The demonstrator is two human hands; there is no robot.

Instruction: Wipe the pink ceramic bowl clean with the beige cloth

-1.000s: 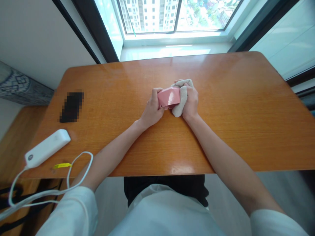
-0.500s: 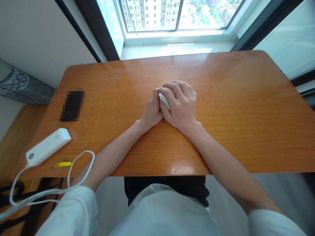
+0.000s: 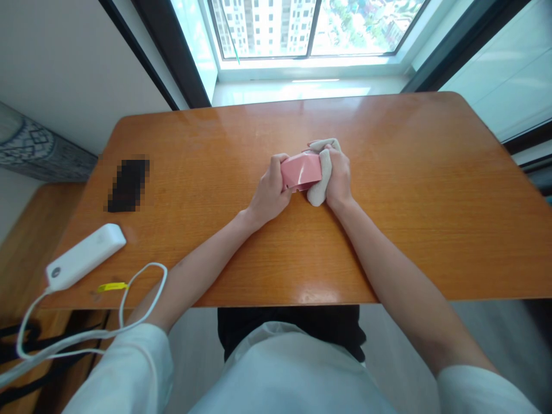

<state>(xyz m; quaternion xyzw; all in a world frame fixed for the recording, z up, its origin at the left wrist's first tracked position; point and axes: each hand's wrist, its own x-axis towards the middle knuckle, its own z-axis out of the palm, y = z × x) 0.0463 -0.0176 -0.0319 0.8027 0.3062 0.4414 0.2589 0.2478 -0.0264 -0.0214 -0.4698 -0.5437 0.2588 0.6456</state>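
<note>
Over the middle of the wooden table, a glossy pink box-like object (image 3: pixel 301 171) is gripped at its left end by my left hand (image 3: pixel 272 188). Its exact kind I cannot make out. My right hand (image 3: pixel 340 177) is closed on a light grey cloth (image 3: pixel 320 183), which is pressed against the right end of the pink object. Part of the cloth folds up over the far side, near the right fingertips. The palm side of both hands is hidden.
On the table (image 3: pixel 414 230), a blurred-out black rectangle (image 3: pixel 127 185) lies at the left. Nearer me is a white power strip (image 3: pixel 86 257). Its white cable (image 3: pixel 56 348) loops by my left forearm, with a yellow tag (image 3: pixel 112 287). A window (image 3: pixel 310 29) stands beyond the far edge.
My right hand has moved from over the top of the object to its right end, taking the cloth along. The pink object, hidden before, now shows between my hands.
</note>
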